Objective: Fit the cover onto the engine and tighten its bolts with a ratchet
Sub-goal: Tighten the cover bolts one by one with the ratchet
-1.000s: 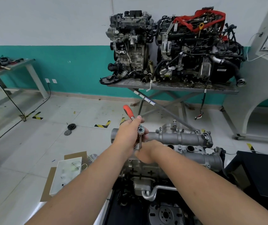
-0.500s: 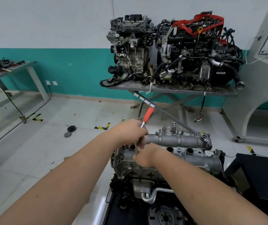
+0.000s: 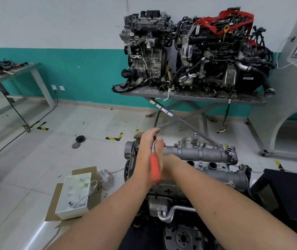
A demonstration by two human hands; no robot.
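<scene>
This is an engine repair workshop. Two stripped car engines (image 3: 194,51) stand side by side on a steel scissor-lift table (image 3: 192,97) against a white-and-teal wall. Left of that table a metal workbench (image 3: 18,71) carries scattered tools. In front of it, on the tiled floor, lie hazard-tape marks (image 3: 114,136), loose pulleys (image 3: 80,138) and another engine (image 3: 207,163).

three engines in a workshop: one (image 3: 189,177) in front with a cover (image 3: 198,152), two on a tabletop (image 3: 198,97), one grey (image 3: 146,51), one black (image 3: 221,56). two hands, left (image 3: 146,147) and right (image 3: 169,165), one ratchet (image 3: 155,168). two discs (image 3: 78,141) on the floor, one white box (image 3: 74,193).
</scene>
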